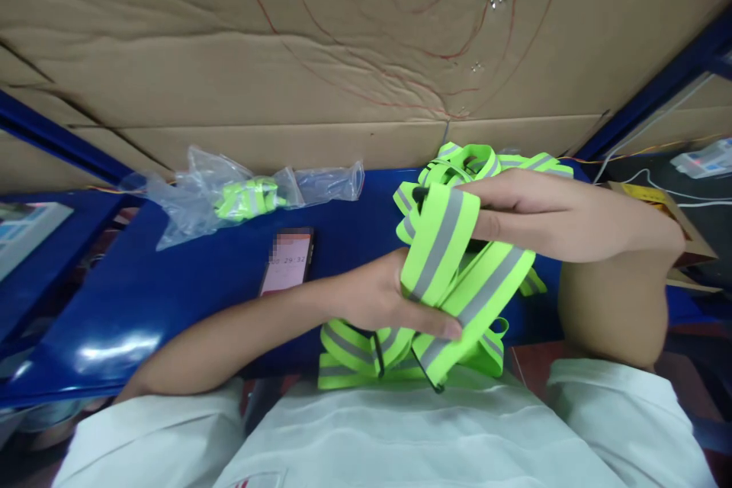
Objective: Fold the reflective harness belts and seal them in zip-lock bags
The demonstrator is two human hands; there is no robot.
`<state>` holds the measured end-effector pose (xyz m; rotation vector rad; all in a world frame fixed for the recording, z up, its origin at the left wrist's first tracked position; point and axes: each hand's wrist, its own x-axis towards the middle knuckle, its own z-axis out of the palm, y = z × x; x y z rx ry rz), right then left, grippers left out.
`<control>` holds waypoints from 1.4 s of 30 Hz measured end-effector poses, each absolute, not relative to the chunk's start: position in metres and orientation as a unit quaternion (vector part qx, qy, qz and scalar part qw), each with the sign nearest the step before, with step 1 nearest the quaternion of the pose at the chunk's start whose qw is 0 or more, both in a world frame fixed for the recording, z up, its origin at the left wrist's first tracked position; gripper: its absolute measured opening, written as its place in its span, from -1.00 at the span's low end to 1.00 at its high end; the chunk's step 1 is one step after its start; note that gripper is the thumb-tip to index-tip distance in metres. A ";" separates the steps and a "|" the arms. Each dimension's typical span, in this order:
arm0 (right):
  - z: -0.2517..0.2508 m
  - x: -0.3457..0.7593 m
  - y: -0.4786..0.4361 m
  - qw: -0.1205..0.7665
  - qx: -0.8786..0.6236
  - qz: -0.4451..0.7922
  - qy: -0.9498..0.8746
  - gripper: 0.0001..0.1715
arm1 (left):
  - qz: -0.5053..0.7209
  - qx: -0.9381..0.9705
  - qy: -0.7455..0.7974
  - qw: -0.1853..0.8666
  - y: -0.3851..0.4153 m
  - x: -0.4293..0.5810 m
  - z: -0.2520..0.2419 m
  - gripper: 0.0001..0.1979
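Several loops of a neon-green reflective strap (435, 248) with a grey stripe are gathered between my hands, above the front edge of the blue table. My left hand (389, 297) grips the folded bands from the left, its thumb pressed across the lower one. From the right, my right hand (531, 210) is closed on the upper part of the same bundle; its fingertips are partly hidden behind the strap. Black buckles show at the strap's lower end. More green straps (469, 160) lie piled on the table just behind my right hand.
Clear plastic bags (194, 198), one with a green strap bundle (252, 198) inside, lie at the table's back left. A phone (289, 259) showing a timer rests on the blue table (171, 305). A cardboard panel (229, 69) rises behind. Cables and a cardboard box (686, 229) are at right.
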<state>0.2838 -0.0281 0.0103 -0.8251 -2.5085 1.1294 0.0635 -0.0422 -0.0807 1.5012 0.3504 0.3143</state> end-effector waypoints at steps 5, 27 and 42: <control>-0.014 0.284 -0.033 0.172 -0.342 0.468 -0.796 -0.57 | 0.128 0.733 0.204 0.636 -0.033 0.060 -0.090 -0.68; -0.134 0.260 -0.032 0.194 -0.367 0.607 -0.677 -0.50 | 0.091 0.669 0.300 0.674 -0.044 0.030 -0.168 -0.56; -0.124 0.249 -0.060 0.297 -0.454 0.408 -0.734 -0.67 | 0.176 0.467 0.361 0.788 -0.053 0.039 -0.159 -0.44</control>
